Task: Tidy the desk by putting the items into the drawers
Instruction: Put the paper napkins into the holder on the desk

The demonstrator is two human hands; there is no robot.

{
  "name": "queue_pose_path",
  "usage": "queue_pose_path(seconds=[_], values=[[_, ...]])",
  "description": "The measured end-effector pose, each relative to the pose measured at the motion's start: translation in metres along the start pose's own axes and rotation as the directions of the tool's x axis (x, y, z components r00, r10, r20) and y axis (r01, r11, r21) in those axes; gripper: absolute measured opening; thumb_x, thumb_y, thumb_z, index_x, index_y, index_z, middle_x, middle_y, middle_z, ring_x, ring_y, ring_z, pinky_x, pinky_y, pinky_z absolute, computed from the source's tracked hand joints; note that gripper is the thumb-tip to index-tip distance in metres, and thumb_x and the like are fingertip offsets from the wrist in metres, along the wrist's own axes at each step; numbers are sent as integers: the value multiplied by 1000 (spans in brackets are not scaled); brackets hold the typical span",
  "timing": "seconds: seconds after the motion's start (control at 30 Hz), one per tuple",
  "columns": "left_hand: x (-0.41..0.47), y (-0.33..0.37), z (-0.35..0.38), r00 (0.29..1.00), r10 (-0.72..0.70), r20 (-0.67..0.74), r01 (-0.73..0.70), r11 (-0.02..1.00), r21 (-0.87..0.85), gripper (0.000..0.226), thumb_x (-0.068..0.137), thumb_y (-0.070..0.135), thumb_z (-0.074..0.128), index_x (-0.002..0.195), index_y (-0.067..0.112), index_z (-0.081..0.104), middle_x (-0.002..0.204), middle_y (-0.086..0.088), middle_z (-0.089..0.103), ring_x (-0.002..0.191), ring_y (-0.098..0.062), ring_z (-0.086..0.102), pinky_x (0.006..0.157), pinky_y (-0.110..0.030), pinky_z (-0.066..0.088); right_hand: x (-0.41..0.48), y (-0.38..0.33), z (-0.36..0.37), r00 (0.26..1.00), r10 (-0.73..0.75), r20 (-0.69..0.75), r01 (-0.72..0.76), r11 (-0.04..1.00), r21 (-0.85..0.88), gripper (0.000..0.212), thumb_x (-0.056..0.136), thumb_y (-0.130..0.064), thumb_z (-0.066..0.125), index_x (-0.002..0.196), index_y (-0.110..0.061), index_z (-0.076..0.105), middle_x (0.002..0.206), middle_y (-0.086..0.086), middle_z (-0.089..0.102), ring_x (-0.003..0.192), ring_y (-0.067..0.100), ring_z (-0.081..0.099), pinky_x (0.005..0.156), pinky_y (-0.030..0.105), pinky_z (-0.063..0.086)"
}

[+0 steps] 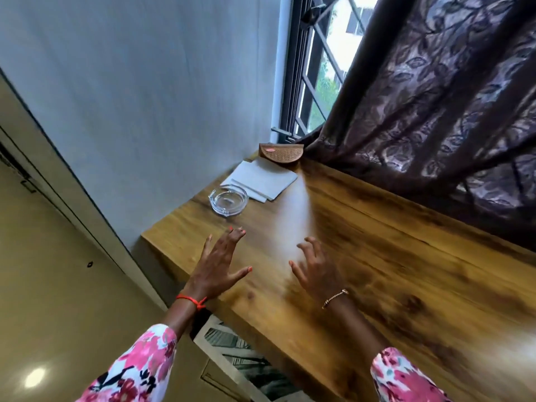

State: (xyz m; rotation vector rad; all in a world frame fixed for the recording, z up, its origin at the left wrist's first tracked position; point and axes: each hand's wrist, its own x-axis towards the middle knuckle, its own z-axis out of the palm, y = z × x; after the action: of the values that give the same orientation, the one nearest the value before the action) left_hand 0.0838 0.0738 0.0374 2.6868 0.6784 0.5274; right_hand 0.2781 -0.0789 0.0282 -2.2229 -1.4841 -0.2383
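Hovering both hands over the wooden desk (377,256), left hand (216,266) spread wide and gripping nothing, right hand (314,269) loosely curled and likewise empty. Lying untouched toward the far corner: a glass ashtray (228,200) just beyond the left hand, folded white papers (262,178) just beside it, a brown case (281,152) by the curtain (435,97). Likely risking a slip of the smooth glass off the near desk edge if pinched one-handed by its rim, or scattering the loose papers if dragged along.
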Motion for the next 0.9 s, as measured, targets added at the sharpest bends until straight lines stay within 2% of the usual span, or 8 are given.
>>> queue_pose_path(seconds=[0.07,0.13,0.27,0.43,0.53,0.63,0.73,0.9], values=[[22,-12,0,1000,-2,-7,2,1000,0,83,76,65,35,145,20,21,152,4,25,140,-5,15,111,-46,1,23,10,13,999,39,26,-40,998,52,36,79,-43,43,105,-20,45,109,14,61,101,29,63,85,29,52],[43,-23,-2,1000,1,-17,0,1000,17,86,77,69,33,145,19,22,153,3,25,139,-5,15,112,-45,1,44,17,22,996,80,49,-86,989,122,36,79,-40,43,107,-18,46,112,16,58,104,29,61,91,27,41],[91,-38,-5,998,28,-50,-27,999,27,91,77,78,19,145,17,24,150,0,31,139,-7,18,112,-44,6,89,32,30,992,120,23,-122,954,274,42,79,-29,45,100,4,58,109,29,55,107,21,44,91,22,31],[131,-46,3,998,33,-60,-34,999,-17,78,78,60,44,142,17,29,149,0,34,138,-6,18,114,-48,14,123,51,31,982,185,26,-183,923,338,43,81,-22,46,105,12,56,120,32,47,115,20,39,98,20,25],[149,-53,9,1000,24,-14,-24,999,-33,79,79,61,40,145,22,23,153,6,24,141,-2,8,114,-43,5,141,59,33,980,195,42,-197,921,336,41,81,-20,46,105,11,56,118,30,49,114,23,42,98,19,26],[172,-60,12,999,34,17,-34,999,-19,79,79,63,34,145,23,21,154,7,19,141,-1,3,115,-44,2,165,66,35,982,180,47,-186,945,268,31,80,-5,56,108,9,56,122,27,49,117,36,50,98,23,29],[201,-65,15,999,22,42,-21,999,-35,81,78,62,28,146,20,20,156,0,14,144,-9,2,116,-44,3,195,76,35,982,183,41,-187,956,226,32,83,0,58,114,7,55,126,25,49,119,34,50,101,23,29],[256,-72,13,987,-9,160,14,999,-30,84,83,60,21,147,8,9,156,-10,9,145,-18,2,117,-38,-2,251,82,38,946,322,36,-317,899,300,27,82,2,59,106,14,60,105,31,64,98,40,62,91,45,48]])
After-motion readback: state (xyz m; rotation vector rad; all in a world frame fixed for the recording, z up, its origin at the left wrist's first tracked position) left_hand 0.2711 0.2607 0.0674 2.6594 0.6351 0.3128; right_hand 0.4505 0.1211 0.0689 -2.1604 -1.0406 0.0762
